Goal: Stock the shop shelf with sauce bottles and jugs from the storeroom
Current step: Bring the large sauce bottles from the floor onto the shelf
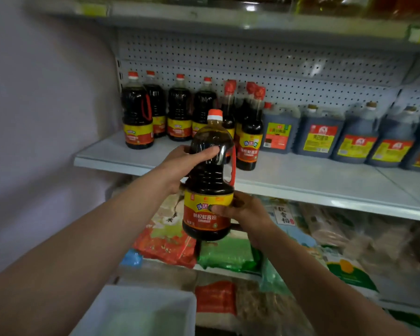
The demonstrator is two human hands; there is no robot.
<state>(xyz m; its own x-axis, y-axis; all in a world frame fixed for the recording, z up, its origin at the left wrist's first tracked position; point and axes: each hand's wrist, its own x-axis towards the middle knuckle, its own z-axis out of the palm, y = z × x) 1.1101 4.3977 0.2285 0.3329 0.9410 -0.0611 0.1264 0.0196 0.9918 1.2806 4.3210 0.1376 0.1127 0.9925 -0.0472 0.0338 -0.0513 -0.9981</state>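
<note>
I hold a dark soy sauce bottle (209,180) upright in front of the white shelf (301,175), just below its front edge. It has an orange cap, a red side handle and a yellow-and-red label. My left hand (182,163) grips its ribbed upper body. My right hand (243,212) wraps the label low down, thumb on the front. Several matching bottles (137,112) stand at the shelf's back left. Slimmer red-capped bottles (249,132) stand in the middle, and several dark jugs (318,132) line the right.
A pegboard back panel (277,66) closes the shelf, with another shelf (228,15) overhead. Below lie bagged goods (167,236) in red, green and blue packs. A white bin (141,311) sits at the bottom left. A plain wall (34,117) borders the left.
</note>
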